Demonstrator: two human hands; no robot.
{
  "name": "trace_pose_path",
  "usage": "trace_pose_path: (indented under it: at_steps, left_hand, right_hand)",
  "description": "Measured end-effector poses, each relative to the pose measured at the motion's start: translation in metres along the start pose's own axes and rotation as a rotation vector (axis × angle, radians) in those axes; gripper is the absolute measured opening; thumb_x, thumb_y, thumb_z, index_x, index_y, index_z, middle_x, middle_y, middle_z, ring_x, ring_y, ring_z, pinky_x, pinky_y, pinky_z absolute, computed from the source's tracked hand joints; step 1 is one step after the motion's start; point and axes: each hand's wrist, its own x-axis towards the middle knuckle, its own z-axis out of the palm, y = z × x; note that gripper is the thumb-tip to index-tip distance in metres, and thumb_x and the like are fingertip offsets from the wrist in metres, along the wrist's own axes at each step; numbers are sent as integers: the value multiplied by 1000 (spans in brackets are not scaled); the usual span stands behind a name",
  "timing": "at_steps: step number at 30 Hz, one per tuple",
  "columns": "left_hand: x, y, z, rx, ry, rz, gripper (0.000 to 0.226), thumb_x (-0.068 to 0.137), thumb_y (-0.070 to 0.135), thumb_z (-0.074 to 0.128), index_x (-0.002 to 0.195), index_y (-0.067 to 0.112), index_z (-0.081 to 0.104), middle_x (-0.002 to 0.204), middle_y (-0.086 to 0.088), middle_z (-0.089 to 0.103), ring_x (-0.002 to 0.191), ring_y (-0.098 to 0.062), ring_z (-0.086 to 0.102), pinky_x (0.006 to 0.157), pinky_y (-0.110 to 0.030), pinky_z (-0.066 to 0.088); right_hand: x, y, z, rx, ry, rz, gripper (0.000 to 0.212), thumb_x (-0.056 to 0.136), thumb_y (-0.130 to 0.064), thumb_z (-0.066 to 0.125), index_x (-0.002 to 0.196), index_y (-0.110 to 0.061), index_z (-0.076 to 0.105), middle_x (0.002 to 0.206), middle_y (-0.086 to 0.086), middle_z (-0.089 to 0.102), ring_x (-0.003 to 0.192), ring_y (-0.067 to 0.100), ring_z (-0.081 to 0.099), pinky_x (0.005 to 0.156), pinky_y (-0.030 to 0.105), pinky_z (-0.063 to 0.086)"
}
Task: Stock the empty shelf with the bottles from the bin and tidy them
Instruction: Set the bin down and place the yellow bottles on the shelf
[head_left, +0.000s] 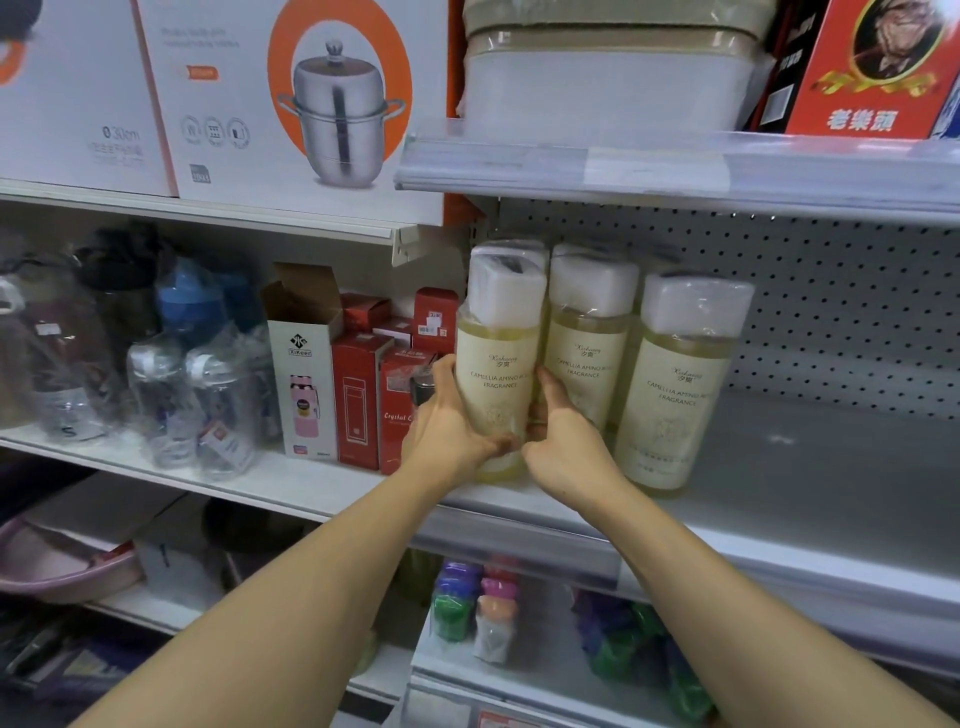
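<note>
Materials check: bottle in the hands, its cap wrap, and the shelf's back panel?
Held bottle: looks like clear glossy plastic; pale yellow liquid shows through above a matte cream label. Both hands, left hand and right hand, grip it. Cap wrap: thin shiny film, wrinkled, over a white cap. Back panel: probably painted metal, pale grey with regular punched holes.

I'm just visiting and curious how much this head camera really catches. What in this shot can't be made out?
- The bin: out of the head view, so the bottles left can't be counted.
- Back-row bottles: hidden by the front ones; number unclear.
- Leftmost bottle: lower part covered by left hand and right hand.
- Small print on third bottle: too small.
- Shelf: cut off by the right edge.
</note>
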Motion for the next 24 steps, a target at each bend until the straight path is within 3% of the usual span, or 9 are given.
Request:
trace_pose_path:
  at_steps: [7,10,12,15,18,22,24]
  left_hand:
    - [-5,2,-7,93,-56,-15,104,67,22,84,138,32,9,118,-5,59,101,-26,62,85,-45,54]
    - [-10,5,-9,185,-59,-40,99,72,21,81,139,31,8,118,-4,59,99,-25,64,75,-40,55]
    - [-15,7,-11,259,-64,-57,94,76,21,77,140,28,9,119,-3,60,99,-25,63,68,-34,50]
    - [-24,10,-17,308,-86,-81,90,79,24,75,141,28,10,121,-3,61,100,-24,63,68,-34,50]
    - [-35,16,-27,360,-112,-70,89,82,24,73,144,25,9,122,-3,60,90,-19,58,56,-24,39]
    - [-50,26,-36,391,-138,-56,76,82,27,72,137,21,19,112,-5,62,85,-22,57,69,-36,50]
    - [-60,30,-39,396,-150,-62,69,83,27,71,133,20,24,103,-3,59,82,-21,54,70,-36,47]
  right_hand:
    - [-25,-7,-12,-198,-54,-49,83,85,-4,59,152,-25,13,144,9,44,130,25,45,104,32,39]
    - [-37,-10,-15,-274,-94,-75,81,86,-4,58,151,-24,14,145,9,40,130,23,44,100,27,39]
    - [-44,-10,-15,-325,-105,-70,83,86,-6,58,151,-26,11,146,10,37,130,24,42,100,29,39]
    - [-54,-12,-14,-403,-114,-68,82,87,-7,58,151,-26,11,148,10,33,133,25,38,104,33,37]
    - [-70,-14,-15,-447,-124,-80,82,86,-7,59,151,-25,12,153,6,27,139,23,30,109,35,33]
    - [-91,-14,-19,-506,-130,-79,86,84,-3,57,152,-24,9,157,4,19,142,24,24,112,35,32]
    - [-100,-15,-22,-525,-130,-78,86,84,-3,57,152,-23,9,156,6,19,140,26,26,111,36,33]
